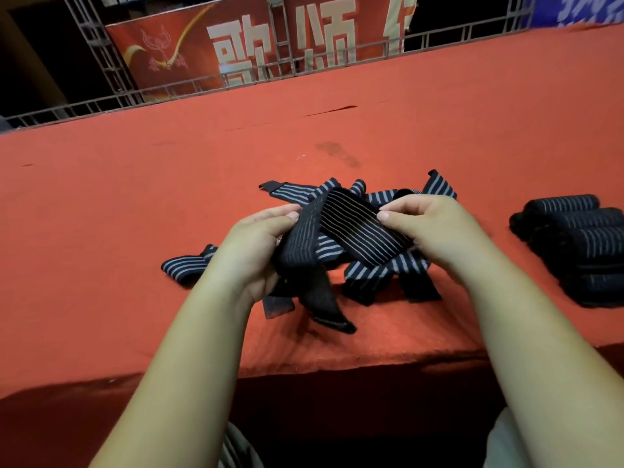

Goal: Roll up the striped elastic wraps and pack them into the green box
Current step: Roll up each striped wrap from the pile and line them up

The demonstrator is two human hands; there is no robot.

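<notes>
A dark striped elastic wrap [354, 228] is held up over the red table, stretched between both hands. My left hand [256, 251] grips its left part, and a loose end hangs down below that hand. My right hand [429, 228] pinches its right end between thumb and fingers. Under the hands lies a tangled heap of loose striped wraps [381, 271]. Several rolled wraps [574, 244] lie stacked at the right edge of the view. No green box is in view.
The table is covered with a red cloth [169, 184], and its near edge runs just below the heap. A metal truss rail [236, 79] and a red banner [243, 45] stand behind the far edge.
</notes>
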